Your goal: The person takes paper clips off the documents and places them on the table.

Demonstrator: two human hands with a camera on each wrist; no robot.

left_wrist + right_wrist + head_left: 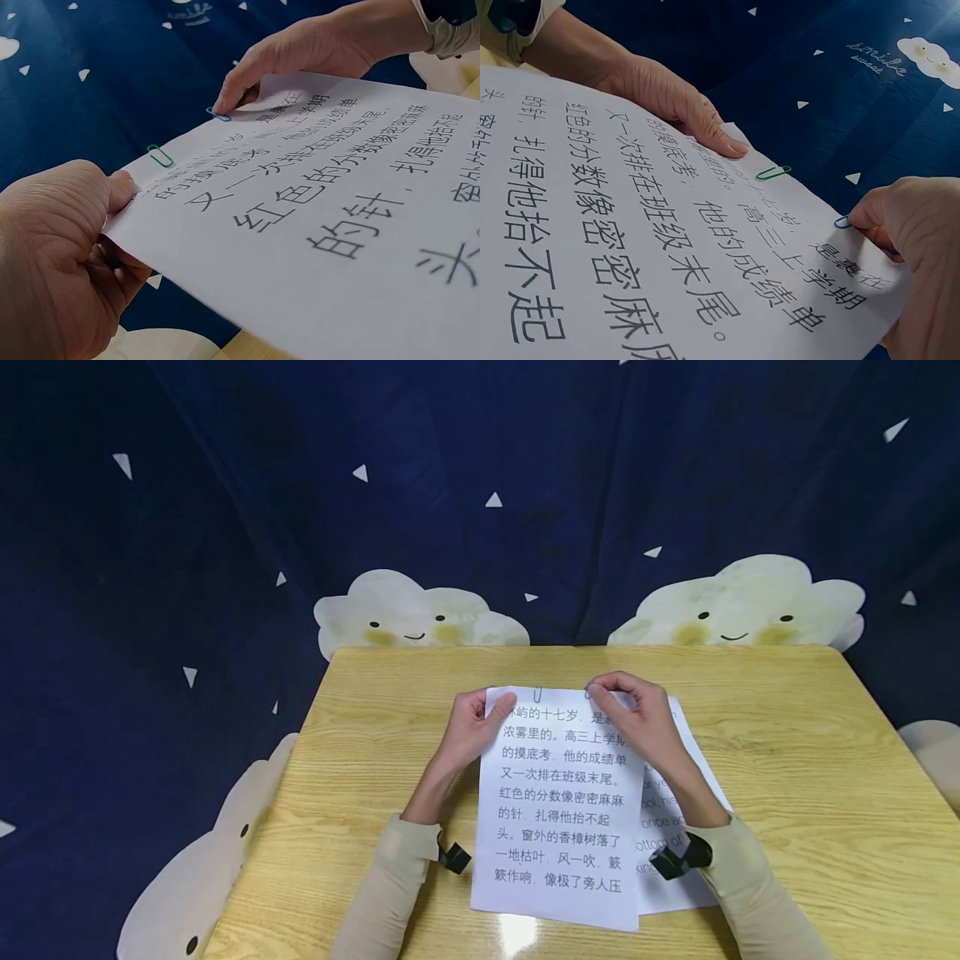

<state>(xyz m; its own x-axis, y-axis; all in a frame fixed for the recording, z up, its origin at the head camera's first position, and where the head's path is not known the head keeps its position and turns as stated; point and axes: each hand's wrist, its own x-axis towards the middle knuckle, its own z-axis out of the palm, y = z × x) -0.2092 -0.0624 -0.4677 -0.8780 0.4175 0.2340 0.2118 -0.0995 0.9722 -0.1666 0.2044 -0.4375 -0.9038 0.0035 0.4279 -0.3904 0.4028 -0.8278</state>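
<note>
Sheets of paper [558, 902] printed with large Chinese characters are held up off the table, their near end lower in the head view. My left hand [474, 727] grips the top left corner, thumb on the printed face and fingers behind. A green paper clip [160, 156] sits on the top edge, nearer the left hand. Farther right on that edge, my right hand [637, 714] pinches a blue paper clip [842, 222] against the paper between thumb and fingers. How far the blue clip reaches over the sheets is partly hidden by the fingertips.
Another sheet [678, 897] with English print lies on the wooden table [810, 777], partly covered by the held sheets and the right forearm. Behind the table hangs a dark blue curtain [480, 552] with white clouds and triangles.
</note>
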